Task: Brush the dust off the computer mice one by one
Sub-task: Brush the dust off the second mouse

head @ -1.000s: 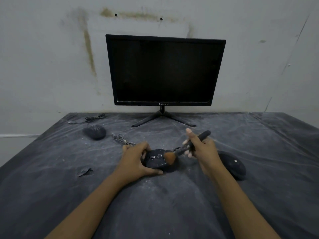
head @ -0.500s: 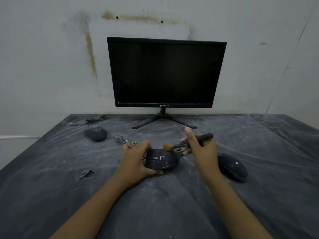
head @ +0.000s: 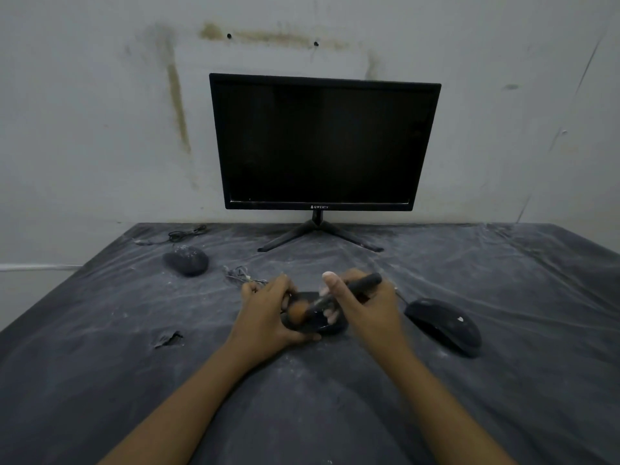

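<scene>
- The left hand (head: 268, 317) is curled round the middle mouse (head: 323, 327), thumb on the near edge and fingers over the far side, pinning it to the worktop (head: 318, 404).
- The right hand (head: 369, 307) is clamped on a brush (head: 360, 285), with the thumb lying along the handle.
- The brush slants from the handle end, up and to the right, down to the orange bristles (head: 297, 310), low and to the left. The bristles sit on the mouse's left part, just beside the left hand's fingers.
- This mouse lies between the two hands with its long axis roughly across the view, so the stroke probably runs along its length.
- A second mouse (head: 443, 325) lies just right of the right hand and looks fairly clean.
- A third mouse (head: 186, 260) sits further back on the left, nearer the left hand. It is pale with dust and is likely next.
- A dark monitor (head: 322, 142) stands at the back.
</scene>
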